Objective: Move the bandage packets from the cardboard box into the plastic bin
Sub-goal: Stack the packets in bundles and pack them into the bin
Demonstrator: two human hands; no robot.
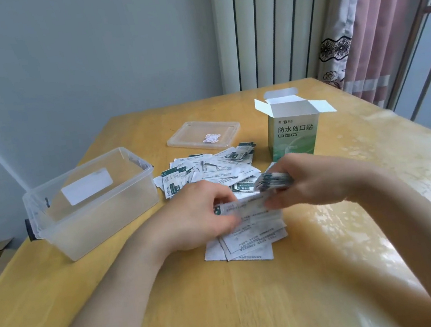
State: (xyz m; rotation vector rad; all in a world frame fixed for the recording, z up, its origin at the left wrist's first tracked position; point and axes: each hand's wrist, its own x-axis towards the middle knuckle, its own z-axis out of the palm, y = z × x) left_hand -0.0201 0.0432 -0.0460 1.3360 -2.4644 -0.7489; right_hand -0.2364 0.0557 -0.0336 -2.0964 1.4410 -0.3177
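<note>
Many white and green bandage packets (209,168) lie scattered on the wooden table between the clear plastic bin (90,201) at the left and the green cardboard box (292,136), which stands upright with its flaps open. My right hand (320,177) grips a small stack of packets (274,181) edge-on. My left hand (194,215) pinches a packet (243,205) from a loose pile (248,238) just in front of me. The two hands are close together. Inside the bin I see no packets, only a white label on its wall.
The bin's clear lid (203,134) lies flat at the back of the table, behind the packets. A radiator and a pink curtain stand beyond the far right edge. The table's right side (404,163) is glossy and worn. A cardboard carton sits on the floor at the left.
</note>
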